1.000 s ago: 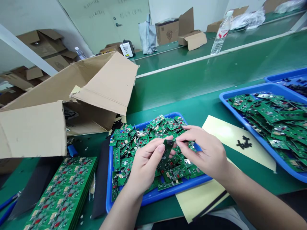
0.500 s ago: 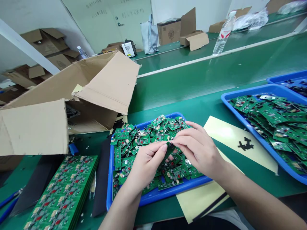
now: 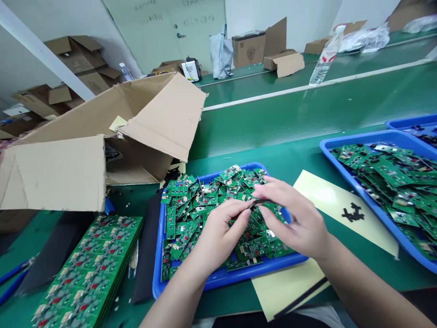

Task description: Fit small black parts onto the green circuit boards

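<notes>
Over a blue tray (image 3: 157, 273) heaped with green circuit boards (image 3: 184, 237), my two hands meet. My left hand (image 3: 221, 232) is closed, thumb against fingers, on a small circuit board turned almost edge-on and mostly hidden. A thin dark strip (image 3: 263, 201) shows from its fingertips towards my right hand; whether it is the board's edge or a separate black piece I cannot make out. My right hand (image 3: 297, 218) has its fingers spread from the thumb around that strip, fingertips close to or touching it, slightly blurred.
Stacked board panels (image 3: 88, 269) lie left, near blue-handled pliers (image 3: 17, 275) and an open cardboard box (image 3: 153, 118). Another blue tray (image 3: 362, 187) of boards stands right. Yellowish backing sheets (image 3: 317, 196) bear small black pieces (image 3: 353, 212). A water bottle (image 3: 327, 57) stands on the ledge behind.
The board in my left hand has turned from showing its green face to nearly edge-on. My right fingers have opened away from the thumb. The whole view has shifted slightly.
</notes>
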Action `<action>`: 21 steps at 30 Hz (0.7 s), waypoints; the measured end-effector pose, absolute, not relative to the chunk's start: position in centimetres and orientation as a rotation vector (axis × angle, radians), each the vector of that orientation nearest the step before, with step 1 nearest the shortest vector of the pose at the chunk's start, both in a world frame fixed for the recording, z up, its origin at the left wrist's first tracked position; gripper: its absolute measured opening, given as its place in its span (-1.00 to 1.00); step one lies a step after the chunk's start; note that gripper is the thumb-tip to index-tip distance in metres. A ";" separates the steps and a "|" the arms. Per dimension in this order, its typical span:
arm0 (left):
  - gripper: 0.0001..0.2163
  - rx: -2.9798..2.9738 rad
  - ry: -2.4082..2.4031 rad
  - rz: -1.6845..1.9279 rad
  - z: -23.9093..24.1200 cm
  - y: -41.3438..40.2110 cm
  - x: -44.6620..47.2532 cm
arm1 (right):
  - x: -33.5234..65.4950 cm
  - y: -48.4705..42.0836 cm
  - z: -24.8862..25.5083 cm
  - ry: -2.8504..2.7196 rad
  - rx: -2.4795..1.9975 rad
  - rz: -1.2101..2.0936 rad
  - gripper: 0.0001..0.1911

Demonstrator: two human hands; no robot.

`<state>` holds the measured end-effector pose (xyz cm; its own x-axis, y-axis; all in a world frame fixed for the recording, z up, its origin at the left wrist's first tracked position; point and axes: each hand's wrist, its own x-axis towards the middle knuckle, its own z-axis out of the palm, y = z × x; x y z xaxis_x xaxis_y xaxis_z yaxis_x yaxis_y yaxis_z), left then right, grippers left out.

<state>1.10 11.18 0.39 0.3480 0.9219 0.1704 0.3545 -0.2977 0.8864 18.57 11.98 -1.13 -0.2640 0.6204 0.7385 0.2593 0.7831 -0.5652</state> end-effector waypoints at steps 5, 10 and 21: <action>-0.70 2.084 1.182 1.126 0.0 11.0 0.8 | 19.4 12.2 -0.9 -1.302 -0.653 0.957 -0.75; -0.66 2.386 1.127 1.338 -0.1 11.1 0.7 | 19.5 12.9 -0.9 -1.276 -0.751 1.516 -0.70; -0.63 2.512 1.119 1.492 0.0 11.1 0.6 | 18.6 11.8 -0.6 -1.179 -0.549 1.936 -0.66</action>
